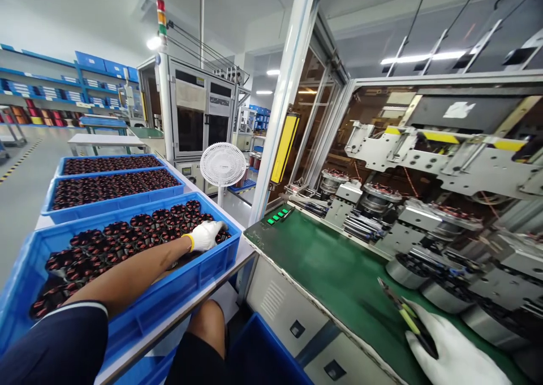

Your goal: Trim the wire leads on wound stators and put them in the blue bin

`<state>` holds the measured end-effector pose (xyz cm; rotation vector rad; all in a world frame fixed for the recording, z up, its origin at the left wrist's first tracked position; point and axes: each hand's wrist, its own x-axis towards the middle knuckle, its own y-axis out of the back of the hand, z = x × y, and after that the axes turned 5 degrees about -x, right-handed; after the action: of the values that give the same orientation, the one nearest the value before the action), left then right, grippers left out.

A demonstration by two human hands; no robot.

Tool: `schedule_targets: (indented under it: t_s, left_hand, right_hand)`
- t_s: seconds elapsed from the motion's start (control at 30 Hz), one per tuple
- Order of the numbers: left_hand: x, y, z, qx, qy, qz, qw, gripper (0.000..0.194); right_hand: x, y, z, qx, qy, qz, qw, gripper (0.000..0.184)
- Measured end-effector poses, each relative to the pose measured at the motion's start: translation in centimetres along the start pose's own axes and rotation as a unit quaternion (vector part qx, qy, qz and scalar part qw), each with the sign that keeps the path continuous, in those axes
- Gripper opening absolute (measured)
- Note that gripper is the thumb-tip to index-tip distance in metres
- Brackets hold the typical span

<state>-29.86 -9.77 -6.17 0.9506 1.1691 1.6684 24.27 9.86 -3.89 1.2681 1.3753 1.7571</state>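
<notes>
My left hand, in a white glove with a yellow cuff, reaches into the right end of the nearest blue crate. Its fingers are curled down on a wound motor stator, black with copper windings; the fingertips are partly hidden. Rows of similar stators fill much of this crate. My right hand, also white-gloved, is closed on a pair of pliers with green and black handles. The pliers' jaws point up and left, above the green work surface.
Two more blue crates of stators stand behind the nearest one. A winding machine with metal fixtures lines the back of the green surface. A white fan and a machine frame post rise between the table and the machine.
</notes>
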Motion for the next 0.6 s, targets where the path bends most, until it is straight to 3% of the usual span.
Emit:
schedule_targets:
  t_s: [0.23,0.6]
  left_hand:
    - [-0.4,0.1,-0.5,0.041,-0.049,0.019,0.998,0.058]
    - [-1.7,0.5,0.2,0.086,-0.065,0.034,0.994,0.052]
  right_hand:
    - [-0.6,4.3,-3.3,-0.047,-0.012,-0.070,0.996,0.053]
    - [-0.8,4.2,-3.4,-0.058,-0.018,-0.023,0.998,0.055]
